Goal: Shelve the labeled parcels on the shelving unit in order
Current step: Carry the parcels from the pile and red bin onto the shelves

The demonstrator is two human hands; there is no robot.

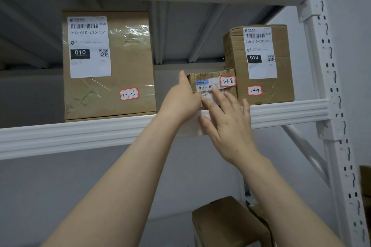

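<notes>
Both L hand (181, 100), R hand (228, 126) on parcel (210, 78).

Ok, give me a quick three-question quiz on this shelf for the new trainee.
1. True or false: another parcel stands between parcel 3-1-6 and parcel 3-1-8.
2. Where does parcel 3-1-9 stand? A left of both, B between them, C right of both.
3. Which hand lays straight fingers on the front of parcel 3-1-8?
Key: 1 false; 2 C; 3 the right hand.
</notes>
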